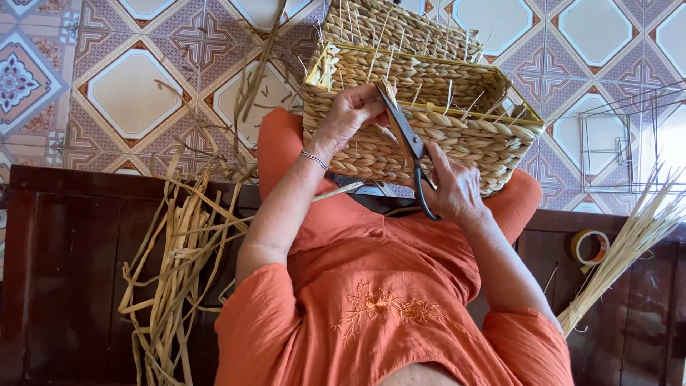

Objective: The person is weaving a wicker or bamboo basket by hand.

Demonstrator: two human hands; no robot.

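Observation:
A rectangular woven straw basket (457,136) rests on my knees, its open mouth tilted away, with thin stalk ends sticking up from the rim. My left hand (348,116) pinches a straw end at the near rim. My right hand (453,189) holds black scissors (411,146) against the basket's side, the blades pointing up to the pinched straw end. I wear orange clothes and a thin bracelet on the left wrist.
A pile of loose dried straw strips (175,264) lies at my left on a dark wooden bench (64,271). A bundle of thin pale stalks (629,250) and a roll of tape (589,246) lie at my right. A wire frame (629,143) stands on the patterned tile floor.

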